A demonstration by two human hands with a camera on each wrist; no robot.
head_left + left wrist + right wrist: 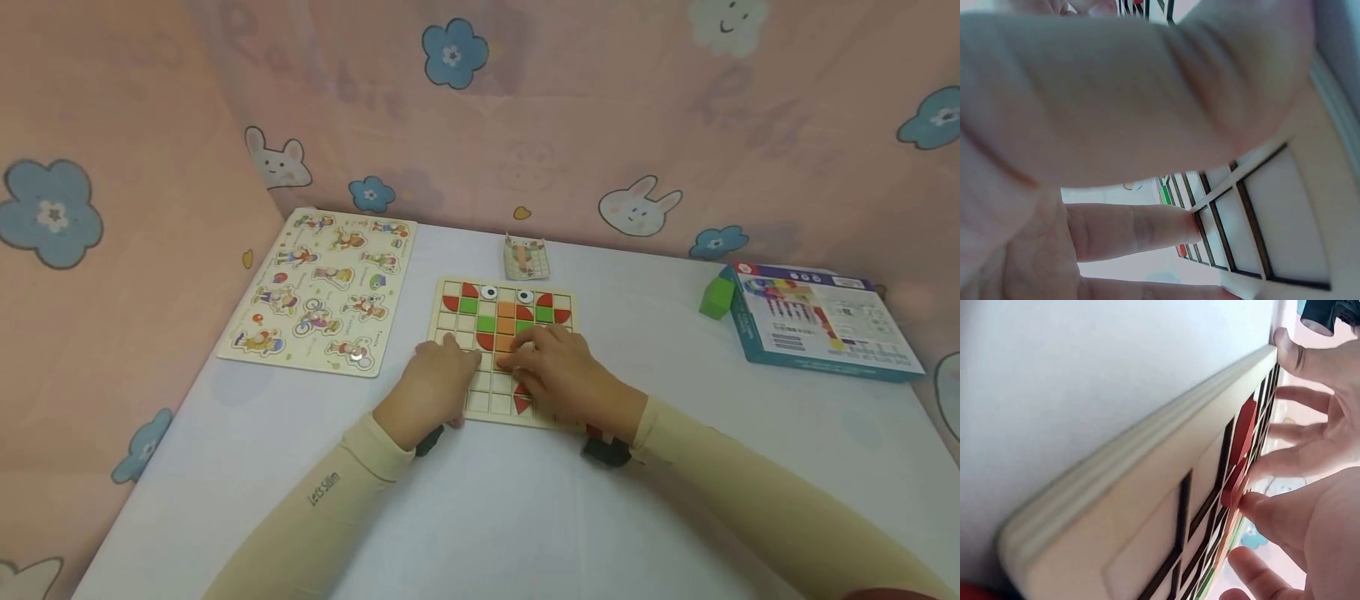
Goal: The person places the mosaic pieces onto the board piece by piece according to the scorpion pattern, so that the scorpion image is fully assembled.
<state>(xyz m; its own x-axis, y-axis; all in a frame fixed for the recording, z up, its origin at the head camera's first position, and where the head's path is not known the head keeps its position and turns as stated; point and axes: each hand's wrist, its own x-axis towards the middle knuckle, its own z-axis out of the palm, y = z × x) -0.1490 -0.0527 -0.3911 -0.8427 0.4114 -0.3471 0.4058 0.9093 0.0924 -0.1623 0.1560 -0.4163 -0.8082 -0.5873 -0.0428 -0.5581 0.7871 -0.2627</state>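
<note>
A wooden grid board [480, 404] lies on the table, with red, green and orange pieces and two eye pieces in its cells. My left hand [435, 383] rests on the board's left side; in the left wrist view its fingers [1138, 231] lie extended over bare cells, and the thumb covers much of that view. My right hand [562, 375] is over the board's right half, its fingertips touching around an orange tile [502, 362] in the middle column. Red pieces [1244, 431] sit near the board's lower edge, beside the right thumb. The right hand hides several cells.
A small folded picture card [527, 258] stands behind the board. A wooden figure puzzle [322, 292] lies at the left. On the right are a green block [717, 298] and a teal-edged box [825, 325]. A patterned cloth [480, 142] hangs behind the table.
</note>
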